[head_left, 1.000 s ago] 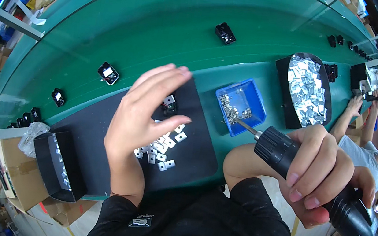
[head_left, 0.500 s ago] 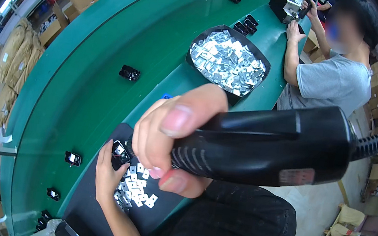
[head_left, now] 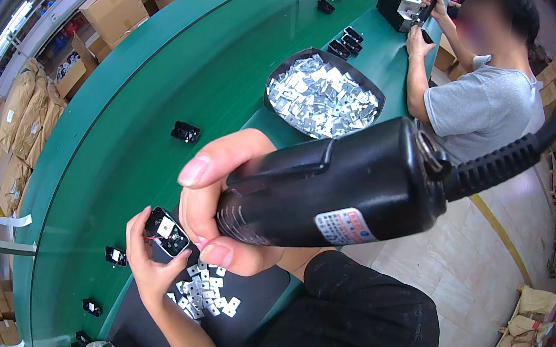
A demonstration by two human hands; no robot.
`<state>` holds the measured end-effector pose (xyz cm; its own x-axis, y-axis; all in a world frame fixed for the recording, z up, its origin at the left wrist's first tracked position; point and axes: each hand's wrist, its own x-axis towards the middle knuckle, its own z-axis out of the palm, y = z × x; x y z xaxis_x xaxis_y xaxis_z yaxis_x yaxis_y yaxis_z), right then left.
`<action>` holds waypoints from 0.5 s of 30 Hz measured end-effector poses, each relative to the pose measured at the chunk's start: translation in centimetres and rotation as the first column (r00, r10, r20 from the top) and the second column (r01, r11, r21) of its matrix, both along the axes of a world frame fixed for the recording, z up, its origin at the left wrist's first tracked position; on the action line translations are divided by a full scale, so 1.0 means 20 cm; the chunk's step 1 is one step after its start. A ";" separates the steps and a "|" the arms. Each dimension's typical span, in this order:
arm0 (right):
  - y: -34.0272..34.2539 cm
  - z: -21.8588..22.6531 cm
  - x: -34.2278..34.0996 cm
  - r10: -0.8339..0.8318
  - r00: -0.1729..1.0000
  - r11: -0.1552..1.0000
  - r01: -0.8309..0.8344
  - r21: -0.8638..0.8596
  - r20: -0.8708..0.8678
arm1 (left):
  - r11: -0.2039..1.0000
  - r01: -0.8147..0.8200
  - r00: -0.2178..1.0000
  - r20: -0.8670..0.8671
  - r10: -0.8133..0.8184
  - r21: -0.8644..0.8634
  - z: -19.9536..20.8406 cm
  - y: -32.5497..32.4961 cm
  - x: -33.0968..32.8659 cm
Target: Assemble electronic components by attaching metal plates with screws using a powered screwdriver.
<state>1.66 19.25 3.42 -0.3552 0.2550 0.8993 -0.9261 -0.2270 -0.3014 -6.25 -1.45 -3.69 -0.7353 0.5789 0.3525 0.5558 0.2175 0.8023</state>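
My right hand (head_left: 198, 209) is wrapped round a black corded electric screwdriver (head_left: 332, 187), held nearly level across the middle of the view. Its tip is hidden behind my fingers. To its lower left, my left hand (head_left: 153, 276) grips a small black plastic housing (head_left: 176, 243) between thumb and fingers, its hollow side facing up. A silvery square plate with a hole and a thin red wire show inside the housing. Just beside it, loose plates (head_left: 204, 293) of the same sort lie heaped on a dark mat (head_left: 262, 300).
A black bin (head_left: 379, 96) full of metal plates stands farther up the green bench. Several black housings (head_left: 186, 132) sit spaced along the green belt (head_left: 88, 219). At the right, a person in a grey shirt (head_left: 488, 102) works at a black box (head_left: 397, 9). Cartons (head_left: 114, 8) line the left.
The screwdriver and my right hand have swung lower and left, with the cord end tilting up. My left hand has moved left with the housing, now showing its inside more. The whole view has shifted slightly.
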 end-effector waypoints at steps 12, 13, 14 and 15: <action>-0.08 0.08 0.08 0.040 0.989 0.992 -0.022 -0.123 0.144 | 0.976 0.084 0.996 -0.031 -0.079 0.200 -0.03 0.00 0.03; -0.09 0.08 0.07 0.046 0.992 0.993 -0.033 -0.115 0.117 | 0.975 0.093 0.995 -0.049 -0.084 0.201 -0.04 0.00 0.03; -0.10 0.07 0.07 0.057 0.993 0.991 -0.045 -0.122 0.099 | 0.969 0.106 0.994 -0.019 -0.105 0.223 -0.06 -0.01 0.03; -0.12 0.06 0.07 0.050 0.995 0.991 -0.039 -0.127 0.087 | 0.964 0.113 0.993 0.016 -0.120 0.242 -0.06 -0.01 0.04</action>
<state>3.16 16.89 4.62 -0.4467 0.3453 0.8254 -0.8847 -0.3081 -0.3499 -5.45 -1.72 -4.80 -0.6801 0.5622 0.4705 0.5409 -0.0485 0.8397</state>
